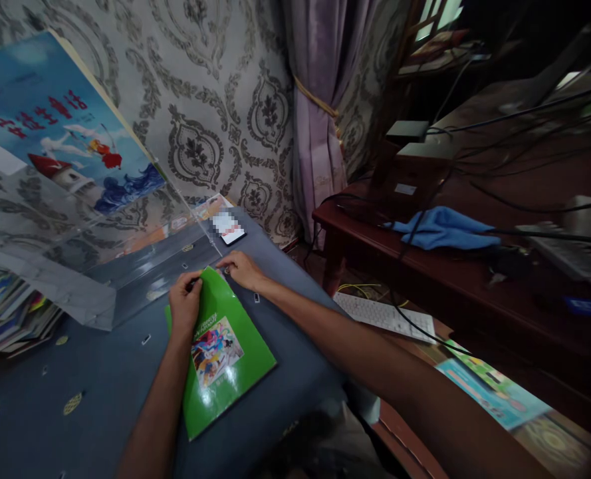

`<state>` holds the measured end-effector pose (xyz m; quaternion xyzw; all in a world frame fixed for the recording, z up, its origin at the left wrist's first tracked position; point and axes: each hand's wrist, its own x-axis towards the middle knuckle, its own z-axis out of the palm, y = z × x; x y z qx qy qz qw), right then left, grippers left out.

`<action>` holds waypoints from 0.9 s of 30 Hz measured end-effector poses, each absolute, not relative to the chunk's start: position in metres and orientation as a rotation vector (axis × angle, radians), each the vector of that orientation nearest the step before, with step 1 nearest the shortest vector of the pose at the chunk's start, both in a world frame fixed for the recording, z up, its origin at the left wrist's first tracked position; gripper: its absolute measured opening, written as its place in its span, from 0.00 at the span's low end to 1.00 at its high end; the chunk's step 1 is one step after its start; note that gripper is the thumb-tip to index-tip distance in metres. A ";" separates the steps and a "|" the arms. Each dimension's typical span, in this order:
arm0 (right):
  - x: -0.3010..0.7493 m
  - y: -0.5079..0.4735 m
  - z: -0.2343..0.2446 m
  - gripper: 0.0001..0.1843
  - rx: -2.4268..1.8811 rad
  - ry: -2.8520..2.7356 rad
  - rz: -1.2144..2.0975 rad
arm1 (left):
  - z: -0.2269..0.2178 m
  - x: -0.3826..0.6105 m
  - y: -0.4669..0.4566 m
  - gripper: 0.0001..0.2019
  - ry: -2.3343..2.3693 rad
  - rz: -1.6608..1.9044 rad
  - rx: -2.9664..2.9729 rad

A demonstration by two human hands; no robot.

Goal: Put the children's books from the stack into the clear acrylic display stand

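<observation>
A green book (230, 362) with a colourful picture on its cover lies flat on a dark blue-grey cloth surface (90, 392). My left hand (184, 303) rests on the book's far left part, fingers curled and pinching at its top edge. My right hand (239, 268) is at the book's far corner, fingers bent and pressed together on that corner. A sheet of clear plastic film (96, 266) lies just beyond the book, stretching left and up. A phone (230, 229) lies behind the hands.
A large blue picture book (56, 126) leans against the patterned wall. A stack of books (10, 319) sits at the far left. To the right stands a dark wooden table (474, 266) with a blue cloth (445, 229) and cables; a white keyboard (385, 316) lies below.
</observation>
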<state>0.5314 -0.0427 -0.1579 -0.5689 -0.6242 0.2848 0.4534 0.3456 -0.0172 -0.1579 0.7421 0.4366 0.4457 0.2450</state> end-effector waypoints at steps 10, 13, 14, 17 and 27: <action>0.533 -0.043 -0.158 0.25 -1.352 -1.543 0.687 | -0.158 0.345 -0.015 0.10 1.223 1.225 1.975; 0.532 -0.043 -0.159 0.27 -1.253 -1.592 0.681 | -0.158 0.346 -0.016 0.11 1.229 1.228 1.982; 0.532 -0.043 -0.159 0.26 -1.264 -1.612 0.668 | -0.158 0.346 -0.016 0.11 1.231 1.227 1.982; 0.534 -0.044 -0.158 0.22 -1.415 -1.635 0.606 | -0.159 0.347 -0.016 0.11 1.225 1.237 1.957; 0.533 -0.063 -0.145 0.24 -1.412 -1.807 0.497 | -0.160 0.348 -0.016 0.09 1.246 1.248 1.918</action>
